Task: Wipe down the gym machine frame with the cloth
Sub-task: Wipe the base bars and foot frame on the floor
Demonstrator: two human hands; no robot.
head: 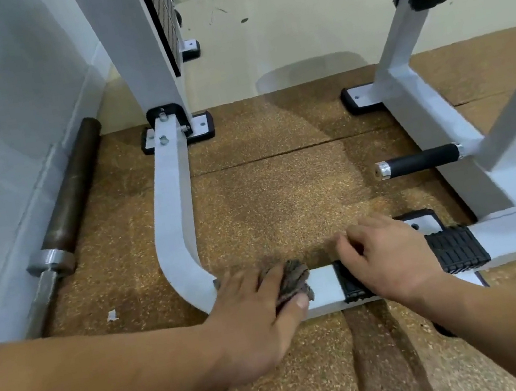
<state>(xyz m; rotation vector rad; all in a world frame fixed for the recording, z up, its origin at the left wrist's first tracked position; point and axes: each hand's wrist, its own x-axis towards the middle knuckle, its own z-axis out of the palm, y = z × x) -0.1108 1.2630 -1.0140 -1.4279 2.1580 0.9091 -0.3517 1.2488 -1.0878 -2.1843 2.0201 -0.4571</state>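
The white gym machine frame [171, 207] runs along the floor, curves near the bottom and continues rightward as a low bar. My left hand [254, 320] grips a bunched brownish-grey cloth [294, 280] and presses it on the low bar just past the curve. My right hand [388, 258] rests on the black ribbed rubber pad [456, 250] wrapped around the same bar, with its fingers curled over the pad's far edge.
A rusty barbell sleeve [70, 197] lies along the white wall at left. A black foam-covered peg [422, 160] sticks out from the right frame upright. Black-edged foot plates [199, 126] anchor the frame to speckled brown rubber flooring. A white paper scrap [111, 315] lies left.
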